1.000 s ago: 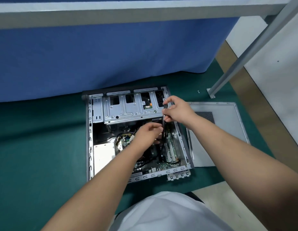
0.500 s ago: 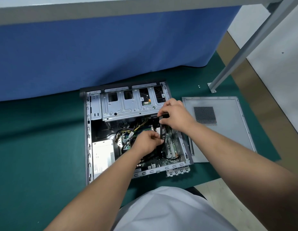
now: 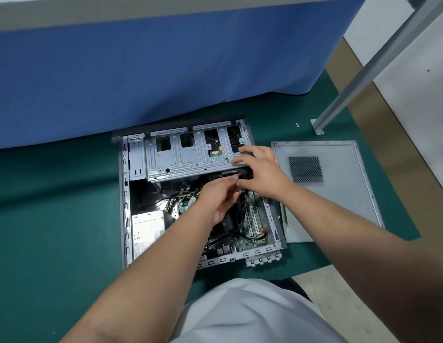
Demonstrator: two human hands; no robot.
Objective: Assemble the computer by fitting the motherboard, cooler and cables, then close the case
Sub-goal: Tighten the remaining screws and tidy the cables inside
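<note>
The left hand (image 3: pixel 219 199) is pinching one small dark connector (image 3: pixel 238 188) with curled fingers, over the middle of the one open case (image 3: pixel 125 206). The right hand (image 3: pixel 261 173), fingers spread, is reaching to the case's far right corner; whether it is gripping something I cannot tell. The motherboard (image 3: pixel 242 241) is lying inside the case. One side panel (image 3: pixel 339 194) is lying just right of the case, and two screws (image 3: pixel 297 124) beyond it.

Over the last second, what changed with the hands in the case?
The right hand spread its fingers and moved toward the drive cage. The left hand rose to meet it, pinching a black cable. The side panel stayed flat on the mat.
</note>
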